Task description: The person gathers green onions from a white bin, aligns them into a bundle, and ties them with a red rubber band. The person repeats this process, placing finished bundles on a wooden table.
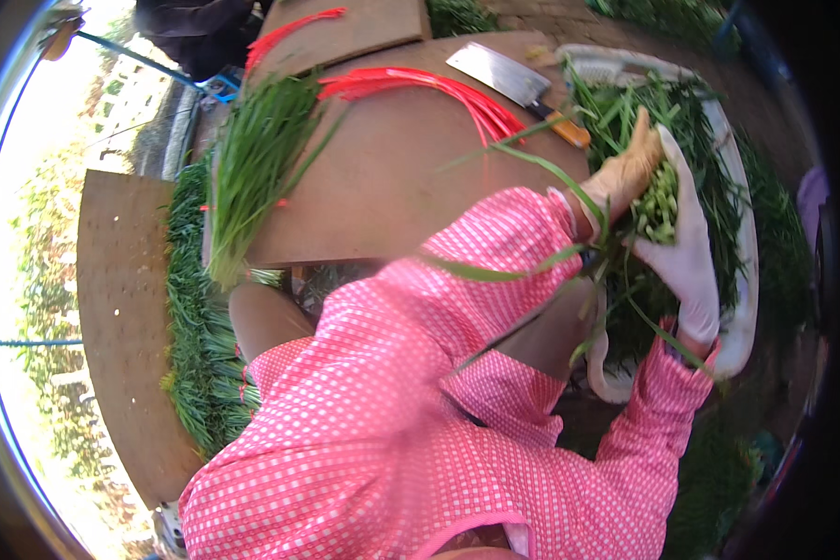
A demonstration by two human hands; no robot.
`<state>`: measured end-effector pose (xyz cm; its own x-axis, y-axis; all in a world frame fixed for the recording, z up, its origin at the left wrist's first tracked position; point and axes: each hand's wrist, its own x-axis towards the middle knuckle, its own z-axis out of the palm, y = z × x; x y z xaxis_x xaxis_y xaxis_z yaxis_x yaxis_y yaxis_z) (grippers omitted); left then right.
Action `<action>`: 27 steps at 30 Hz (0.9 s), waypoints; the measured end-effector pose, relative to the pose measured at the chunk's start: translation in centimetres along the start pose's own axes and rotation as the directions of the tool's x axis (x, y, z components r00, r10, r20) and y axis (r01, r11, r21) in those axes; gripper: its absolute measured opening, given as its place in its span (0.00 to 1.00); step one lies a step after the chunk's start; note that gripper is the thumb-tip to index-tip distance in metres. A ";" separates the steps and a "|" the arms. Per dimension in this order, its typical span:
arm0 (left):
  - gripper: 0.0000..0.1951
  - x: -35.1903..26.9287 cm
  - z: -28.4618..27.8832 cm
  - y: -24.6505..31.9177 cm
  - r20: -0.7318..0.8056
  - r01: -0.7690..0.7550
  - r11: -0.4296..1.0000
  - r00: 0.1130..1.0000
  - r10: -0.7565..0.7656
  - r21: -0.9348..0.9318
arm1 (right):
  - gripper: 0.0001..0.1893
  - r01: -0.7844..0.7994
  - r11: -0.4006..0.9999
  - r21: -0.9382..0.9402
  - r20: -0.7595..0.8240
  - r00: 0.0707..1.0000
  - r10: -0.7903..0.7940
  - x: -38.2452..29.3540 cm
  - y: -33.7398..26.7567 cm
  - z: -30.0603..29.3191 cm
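Over the white plastic crate (pixel 742 231), my left hand (pixel 619 182) and my right hand (pixel 686 231), both gloved, hold a bundle of garlic chives (pixel 656 203) between their palms. The bundle's pale stalk ends point up towards me, and several long leaves trail loosely from it. The left arm reaches across my body to the right. More loose green leaves (pixel 700 140) fill the crate under the hands. The hands hide the lower part of the bundle.
A cleaver (pixel 504 77) with a wooden handle lies on the brown board (pixel 392 182), beside red plastic strips (pixel 420 80). Another pile of chives (pixel 259 168) rests at the board's left, over a red strip. Tied bunches (pixel 231 364) lie left of my legs. A person (pixel 192 31) is at the far left.
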<state>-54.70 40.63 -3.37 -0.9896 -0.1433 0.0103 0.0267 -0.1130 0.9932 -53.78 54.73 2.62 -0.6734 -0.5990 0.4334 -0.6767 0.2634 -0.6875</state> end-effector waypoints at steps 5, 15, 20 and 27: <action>0.48 0.6 0.7 0.4 0.165 0.267 0.820 0.963 -0.212 -0.506 | 0.42 -0.021 0.994 -0.104 -0.148 0.989 0.005 0.2 1.0 0.9; 0.46 -1.1 -3.0 1.0 0.378 -0.090 0.988 0.917 0.132 -0.126 | 0.28 -0.072 0.954 0.292 -0.432 0.880 0.198 -1.7 3.6 -2.9; 0.61 -3.7 -1.4 1.2 0.444 -0.286 0.786 0.896 0.016 0.549 | 0.27 -0.009 0.915 0.403 -0.477 0.852 0.218 -1.4 3.4 -5.7; 0.32 -3.3 -4.2 -0.5 0.506 -0.454 0.309 0.855 -0.114 0.836 | 0.26 -0.035 0.937 0.347 -0.529 0.818 0.226 -1.4 0.2 -10.1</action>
<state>-50.89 37.06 -4.42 -0.9204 0.3883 -0.0461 0.3394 0.8517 0.3993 -56.05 63.27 7.76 -0.8612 -0.0297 0.5073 -0.5077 0.0058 -0.8615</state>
